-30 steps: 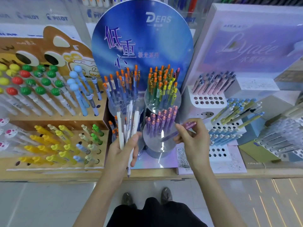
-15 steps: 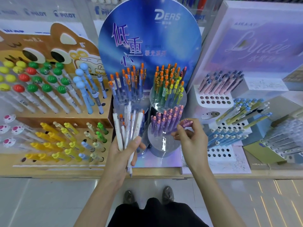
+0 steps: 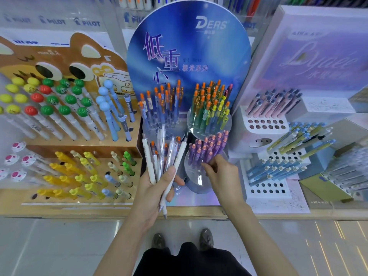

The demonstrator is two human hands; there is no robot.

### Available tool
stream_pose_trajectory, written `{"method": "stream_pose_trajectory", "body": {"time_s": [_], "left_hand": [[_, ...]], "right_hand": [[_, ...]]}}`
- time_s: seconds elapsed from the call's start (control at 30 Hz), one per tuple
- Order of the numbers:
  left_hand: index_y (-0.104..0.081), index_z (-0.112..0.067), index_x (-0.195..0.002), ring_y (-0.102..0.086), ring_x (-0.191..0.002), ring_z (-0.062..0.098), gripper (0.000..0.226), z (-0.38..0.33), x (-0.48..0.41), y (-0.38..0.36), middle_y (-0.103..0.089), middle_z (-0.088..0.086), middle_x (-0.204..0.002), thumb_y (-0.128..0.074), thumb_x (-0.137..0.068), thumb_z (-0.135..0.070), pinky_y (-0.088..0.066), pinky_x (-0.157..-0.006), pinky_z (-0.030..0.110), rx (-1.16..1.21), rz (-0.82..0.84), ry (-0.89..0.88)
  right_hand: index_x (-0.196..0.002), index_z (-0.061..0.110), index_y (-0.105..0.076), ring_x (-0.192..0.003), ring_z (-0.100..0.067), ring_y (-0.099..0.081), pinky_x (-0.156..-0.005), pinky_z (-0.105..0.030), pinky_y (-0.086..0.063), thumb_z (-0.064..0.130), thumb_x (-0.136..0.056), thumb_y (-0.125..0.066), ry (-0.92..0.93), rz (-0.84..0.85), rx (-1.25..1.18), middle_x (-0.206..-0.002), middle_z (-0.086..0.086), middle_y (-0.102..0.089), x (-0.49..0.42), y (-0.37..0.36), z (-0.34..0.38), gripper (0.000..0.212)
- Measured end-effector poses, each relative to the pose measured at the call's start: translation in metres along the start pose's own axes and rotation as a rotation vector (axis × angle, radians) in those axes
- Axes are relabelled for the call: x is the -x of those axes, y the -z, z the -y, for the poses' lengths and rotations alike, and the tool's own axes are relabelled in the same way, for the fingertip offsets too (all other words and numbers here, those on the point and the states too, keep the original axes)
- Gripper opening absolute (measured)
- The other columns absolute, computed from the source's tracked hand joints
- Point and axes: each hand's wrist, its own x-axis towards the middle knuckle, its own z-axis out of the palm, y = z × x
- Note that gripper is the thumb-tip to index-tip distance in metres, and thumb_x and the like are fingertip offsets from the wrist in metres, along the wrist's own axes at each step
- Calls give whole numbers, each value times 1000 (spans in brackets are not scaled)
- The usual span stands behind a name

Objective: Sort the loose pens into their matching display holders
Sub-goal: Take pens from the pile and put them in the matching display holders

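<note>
My left hand grips a fanned bunch of loose white and clear pens in front of the blue DERS display. My right hand reaches into the clear round holder at the display's lower right. Its thumb and fingertips pinch the barrel of a purple pen that stands among the other purple pens there. Behind are a holder of blue pens with orange caps and one of green and yellow pens.
A brown cat-shaped stand at the left carries ball-topped pens and yellow pens. White perforated holders at the right hold pink and blue pens. The wooden shelf edge runs below, with my shoes on the tiled floor.
My right hand carried the purple pen from above the holder down and left into the purple pens. The left hand kept its bunch, and the view shifted slightly.
</note>
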Motion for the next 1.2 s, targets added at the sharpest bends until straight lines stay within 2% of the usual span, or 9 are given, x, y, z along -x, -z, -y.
{"method": "stream_pose_trajectory", "body": {"time_s": [0.1,0.2,0.33,0.5,0.63,0.73,0.83,0.97,1.2], "left_hand": [[-59,5,-84,-40,-37,9,44,0,2,1,-66,5,-62,-61,-82,-38,-32,-37,15,-16,36,0],[-61,0,-80,-40,-36,9,40,-2,2,1,-66,5,-60,-62,-83,-39,-30,-36,16,-28,64,4],[-69,-18,-72,-40,-34,8,24,-7,0,-9,-66,5,-59,-59,-85,-35,-32,-38,19,-50,161,4],[-61,0,-94,-44,-36,12,43,-2,-3,-25,-64,3,-54,-63,-81,-40,-38,-40,20,-103,275,56],[-72,-9,-87,-44,-36,13,46,6,-4,-44,-69,12,-65,-65,-73,-53,-37,-39,21,-143,302,86],[-76,-19,-82,-48,-39,14,43,15,-2,-70,-66,26,-67,-65,-70,-59,-39,-43,25,-207,352,116],[-76,-20,-78,-52,-40,13,43,24,2,-105,-64,9,-52,-63,-71,-60,-42,-45,25,-255,404,126],[-74,-33,-87,-59,-43,16,21,35,6,-167,-75,8,-79,-71,-75,-50,-44,-40,23,-196,388,110],[-68,-12,-91,-64,-48,21,38,64,10,-277,-72,2,-75,-65,-69,-43,-44,-38,23,-149,225,114]], "right_hand": [[-70,9,-48,-60,-22,-48,-54,-25,-29,10,-89,-64,12,13,10,-65,-4,-53,7,-3,-3,25],[-70,11,-55,-60,-16,-50,-55,-22,-32,19,-90,-64,11,-100,-47,-65,0,-56,14,7,8,24],[-75,21,-64,-59,-6,-53,-53,-18,-43,37,-89,-62,-93,-4,-628,-67,9,-63,28,30,47,21],[-80,8,-63,-53,-7,-50,-49,-17,-42,13,-86,-70,-262,5,-902,-61,8,-59,39,38,64,11],[-82,5,-65,-61,-15,-53,-60,-25,-45,11,-88,-65,-358,-88,-1027,-68,0,-63,54,50,46,8],[-83,6,-65,-68,-19,-56,-66,-30,-48,8,-90,-61,-372,-188,-1050,-72,-4,-64,63,71,23,9],[-83,9,-65,-64,-14,-55,-63,-23,-49,7,-91,-59,-361,-262,-1057,-69,0,-61,63,99,-3,10],[-93,4,-65,-67,-14,-54,-65,-25,-48,11,-92,-59,-309,-278,-1038,-71,-1,-59,64,145,-48,8],[-86,11,-65,-63,-12,-57,-57,-20,-47,9,-90,-63,-333,-572,-989,-72,-2,-60,56,244,-141,5]]}}
